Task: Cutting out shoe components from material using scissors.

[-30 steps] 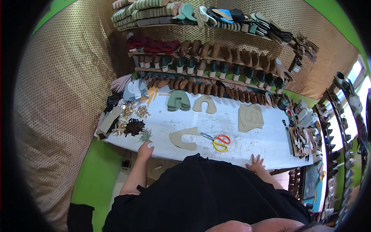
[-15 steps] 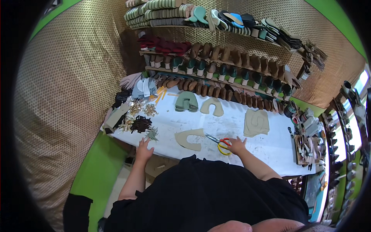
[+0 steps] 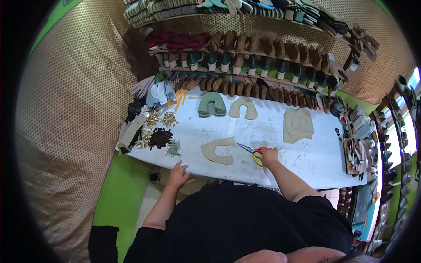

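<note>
Gripping scissors [image 3: 253, 152] beside the tan cutout [image 3: 219, 151], the right hand [image 3: 269, 157] closes on their handles; left hand [image 3: 177, 174], open and empty, rests at the table [image 3: 307, 162] edge below it — blades could snag the piece.

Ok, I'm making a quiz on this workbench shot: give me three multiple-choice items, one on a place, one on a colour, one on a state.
1. Where do the scissors lie?
A. right of the tan U-shaped piece
B. on the shelf
C. on the floor

2. What colour is the U-shaped stack at the back of the white table?
A. red
B. green
C. black

3. What is the right hand doing?
A. hanging off the table
B. lifting a shoe
C. resting on the scissor handles

Answers: 1 A, blades point at the piece. 2 B, it is pale green. 3 C, the hand covers the handles; the left hand rests at the table's near edge.
</note>
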{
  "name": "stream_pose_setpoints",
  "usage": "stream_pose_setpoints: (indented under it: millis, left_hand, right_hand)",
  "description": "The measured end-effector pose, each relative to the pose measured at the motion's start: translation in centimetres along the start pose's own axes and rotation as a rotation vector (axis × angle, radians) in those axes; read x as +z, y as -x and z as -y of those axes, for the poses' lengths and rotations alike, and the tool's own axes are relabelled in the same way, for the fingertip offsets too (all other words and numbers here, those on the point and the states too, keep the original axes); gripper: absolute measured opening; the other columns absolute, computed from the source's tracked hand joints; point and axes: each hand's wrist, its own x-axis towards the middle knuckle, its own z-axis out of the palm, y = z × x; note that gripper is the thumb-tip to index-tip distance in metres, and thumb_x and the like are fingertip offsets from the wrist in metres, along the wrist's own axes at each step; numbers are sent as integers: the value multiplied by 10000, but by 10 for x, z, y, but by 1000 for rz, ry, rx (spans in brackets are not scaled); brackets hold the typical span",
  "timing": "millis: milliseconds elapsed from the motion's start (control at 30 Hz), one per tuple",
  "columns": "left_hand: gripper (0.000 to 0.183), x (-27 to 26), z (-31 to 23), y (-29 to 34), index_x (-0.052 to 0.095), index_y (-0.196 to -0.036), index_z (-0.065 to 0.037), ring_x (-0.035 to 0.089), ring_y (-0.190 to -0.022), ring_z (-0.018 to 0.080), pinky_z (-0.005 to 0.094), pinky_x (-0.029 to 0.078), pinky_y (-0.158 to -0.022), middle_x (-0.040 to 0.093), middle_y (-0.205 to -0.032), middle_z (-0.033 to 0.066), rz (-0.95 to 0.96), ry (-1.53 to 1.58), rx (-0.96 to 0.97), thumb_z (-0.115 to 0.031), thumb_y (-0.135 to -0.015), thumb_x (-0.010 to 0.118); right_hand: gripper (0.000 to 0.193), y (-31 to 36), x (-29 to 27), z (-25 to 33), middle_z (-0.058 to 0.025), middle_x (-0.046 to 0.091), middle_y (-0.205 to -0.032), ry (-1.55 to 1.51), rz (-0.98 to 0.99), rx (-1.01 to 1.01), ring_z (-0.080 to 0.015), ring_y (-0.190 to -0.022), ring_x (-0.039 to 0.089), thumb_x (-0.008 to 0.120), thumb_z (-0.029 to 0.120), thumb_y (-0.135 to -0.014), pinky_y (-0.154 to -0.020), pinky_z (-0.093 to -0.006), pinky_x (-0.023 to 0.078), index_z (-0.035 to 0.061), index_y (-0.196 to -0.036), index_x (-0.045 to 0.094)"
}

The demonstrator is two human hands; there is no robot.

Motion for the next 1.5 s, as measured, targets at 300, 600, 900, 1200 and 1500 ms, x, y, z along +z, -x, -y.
stream_pose_setpoints:
  millis: [300,600,900,1200,1500]
  left_hand:
    - [415,55,-60,-110,593,-1235,-84,374,-1360,355,523,310,-1087,464,-1428,134,57,86,214,-231,-849,631]
    - [617,124,-87,-170,335,-1470,-141,276,-1426,282,481,219,-1150,294,-1551,70,220,-231,445,-286,-903,529]
    - [597,126,-87,-176,323,-1482,-157,257,-1437,247,463,187,-1163,287,-1557,47,205,-253,453,-306,-924,476]
    - [585,126,-79,-176,353,-1464,-121,280,-1425,283,490,197,-1155,314,-1539,90,187,-167,506,-273,-911,470]
    - [548,132,-73,-178,422,-1422,-108,315,-1409,277,488,222,-1149,362,-1515,82,163,-89,485,-218,-890,494]
  right_hand:
    - [524,9,-8,15,-184,677,-953,-240,183,166,-344,-917,668,685,240,-652,-809,-413,522,47,-1112,524]
    - [442,29,42,64,-56,516,-670,-1469,416,368,-157,-488,457,643,392,-906,-424,-294,398,40,-1135,506]
    - [603,31,48,133,-24,437,-608,-1901,624,385,-153,-427,454,416,722,-878,-371,-317,427,125,-964,413]
    - [697,22,56,178,-42,470,-663,-1875,405,457,-158,-460,495,438,703,-883,-414,-318,470,89,-1210,399]
    - [707,21,47,190,-35,462,-678,-1792,403,497,-145,-478,491,453,690,-885,-426,-302,466,72,-1222,387]
